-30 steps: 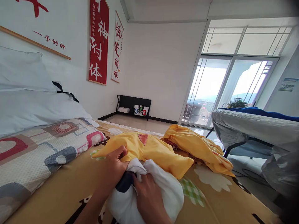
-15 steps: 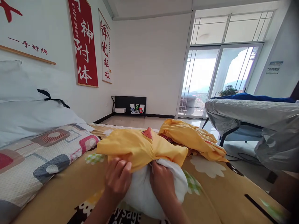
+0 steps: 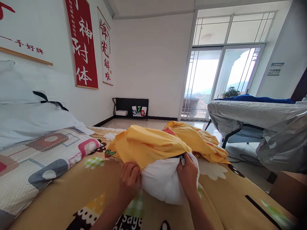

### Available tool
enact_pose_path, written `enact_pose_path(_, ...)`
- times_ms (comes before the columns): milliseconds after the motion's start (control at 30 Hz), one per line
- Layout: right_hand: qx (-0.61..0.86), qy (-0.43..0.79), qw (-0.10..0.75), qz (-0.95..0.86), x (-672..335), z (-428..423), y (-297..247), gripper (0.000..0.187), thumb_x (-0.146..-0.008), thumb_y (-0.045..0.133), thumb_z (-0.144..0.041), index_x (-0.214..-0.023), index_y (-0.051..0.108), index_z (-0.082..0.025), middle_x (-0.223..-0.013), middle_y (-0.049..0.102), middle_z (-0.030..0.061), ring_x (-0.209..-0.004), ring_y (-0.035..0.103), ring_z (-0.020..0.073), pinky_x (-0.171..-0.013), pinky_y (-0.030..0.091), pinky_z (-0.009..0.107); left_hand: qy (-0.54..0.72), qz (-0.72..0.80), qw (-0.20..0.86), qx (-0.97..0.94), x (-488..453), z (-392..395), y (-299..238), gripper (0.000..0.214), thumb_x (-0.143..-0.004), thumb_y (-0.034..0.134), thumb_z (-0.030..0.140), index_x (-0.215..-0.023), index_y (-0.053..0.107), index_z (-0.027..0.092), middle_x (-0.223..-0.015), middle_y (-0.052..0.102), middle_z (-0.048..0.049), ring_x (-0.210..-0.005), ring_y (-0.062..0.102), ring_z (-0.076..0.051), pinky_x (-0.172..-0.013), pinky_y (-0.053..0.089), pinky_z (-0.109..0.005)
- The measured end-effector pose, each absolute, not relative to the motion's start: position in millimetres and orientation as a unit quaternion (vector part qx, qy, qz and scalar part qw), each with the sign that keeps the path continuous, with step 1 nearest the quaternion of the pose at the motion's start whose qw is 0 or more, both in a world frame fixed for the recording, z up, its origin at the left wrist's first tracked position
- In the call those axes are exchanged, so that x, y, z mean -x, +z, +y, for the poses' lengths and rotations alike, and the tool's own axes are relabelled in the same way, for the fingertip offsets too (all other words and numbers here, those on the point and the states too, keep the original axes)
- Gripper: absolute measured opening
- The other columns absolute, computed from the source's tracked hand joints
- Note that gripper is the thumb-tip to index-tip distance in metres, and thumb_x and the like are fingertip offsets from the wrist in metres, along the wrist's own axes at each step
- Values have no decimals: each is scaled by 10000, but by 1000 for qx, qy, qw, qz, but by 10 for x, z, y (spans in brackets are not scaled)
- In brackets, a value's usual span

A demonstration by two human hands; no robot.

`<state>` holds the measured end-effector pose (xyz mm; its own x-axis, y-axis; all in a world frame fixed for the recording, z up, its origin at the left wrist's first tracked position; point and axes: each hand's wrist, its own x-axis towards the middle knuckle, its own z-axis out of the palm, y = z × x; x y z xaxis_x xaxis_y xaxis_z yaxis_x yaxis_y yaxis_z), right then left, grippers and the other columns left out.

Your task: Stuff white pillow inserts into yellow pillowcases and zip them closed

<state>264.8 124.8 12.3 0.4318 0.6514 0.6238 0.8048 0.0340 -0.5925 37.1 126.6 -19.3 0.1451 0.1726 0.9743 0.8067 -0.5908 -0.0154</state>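
Observation:
A white pillow [image 3: 163,182] lies on the brown printed bedding [image 3: 79,182], its far part covered by a yellow pillowcase [image 3: 153,143]. My left hand [image 3: 131,179] is closed on the left corner of the pillowcase's near edge, beside the pillow. On the right, my right hand [image 3: 188,172] grips the edge where the pillowcase opening meets the pillow; its fingertips are partly hidden there. The pillow's near end bulges out between both hands. A second piece of yellow cloth [image 3: 194,137] lies crumpled just behind, to the right.
A patterned pillow [image 3: 52,153] and white pillows [image 3: 35,119] sit along the left wall. To the right stands a table covered in plastic [image 3: 254,111], with a chair [image 3: 242,135] beneath it. A low black stand [image 3: 129,105] is by the far wall. A cardboard box [image 3: 287,188] is at the right.
My hands have moved apart, the right one further right. The pillowcase opening is now spread wider, its cloth stretched across the pillow, and more white shows between the hands.

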Motion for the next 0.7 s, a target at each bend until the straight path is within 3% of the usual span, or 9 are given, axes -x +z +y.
enact_pose_path(100, 610, -106, 571, -539, -2497, 1187, 118, 419, -854, 432, -250, -1221, 599, -137, -1122, 651, 146, -1011, 600, 264, -828, 477, 372, -581, -286, 290, 704, -428, 1190, -146, 221, -818, 460, -17, -789, 515, 196, -732, 559, -34, -712, 515, -153, -660, 443, -253)
enact_pose_path(300, 446, -231, 655, -564, -2082, 968, 235, 351, -893, 539, -305, -1225, 542, -191, -1147, 579, 129, -1109, 559, 252, -939, 465, 431, -589, -347, 290, 670, -148, 1263, 6, 179, -849, 445, 30, -903, 487, 195, -729, 538, -10, -690, 524, -142, -616, 421, -231)
enact_pose_path(367, 438, -235, 621, -607, -2014, 857, 294, 468, -866, 582, -413, -1269, 488, -195, -1206, 535, 149, -1140, 531, 293, -917, 470, 480, -579, -378, 289, 662, -60, 1331, 21, 151, -857, 448, 53, -913, 487, 188, -747, 539, -13, -684, 528, -144, -605, 417, -230)
enact_pose_path(467, 456, -211, 486, -715, -1901, 667, 341, 737, -748, 691, -506, -1372, 412, -231, -1395, 403, 185, -1232, 444, 382, -902, 460, 557, -558, -432, 279, 651, 68, 1421, 32, 112, -854, 457, 82, -854, 485, 190, -745, 533, -12, -654, 515, -147, -575, 397, -231)
enact_pose_path(600, 467, -244, 356, -772, -1687, 560, 250, 907, -637, 768, -258, -1450, 368, -290, -1497, 273, 177, -1293, 323, 469, -881, 452, 591, -564, -444, 272, 641, 243, 1449, 97, 157, -822, 468, 62, -755, 454, 204, -677, 501, 11, -601, 479, -141, -543, 356, -229)
enact_pose_path(700, 490, -252, 374, -746, -1600, 680, 118, 897, -644, 692, -135, -1460, 364, -310, -1428, 336, 173, -1162, 434, 410, -860, 472, 564, -571, -423, 349, 611, 296, 1387, 183, 183, -786, 484, 29, -746, 457, 205, -658, 510, 17, -632, 496, -152, -636, 380, -260)
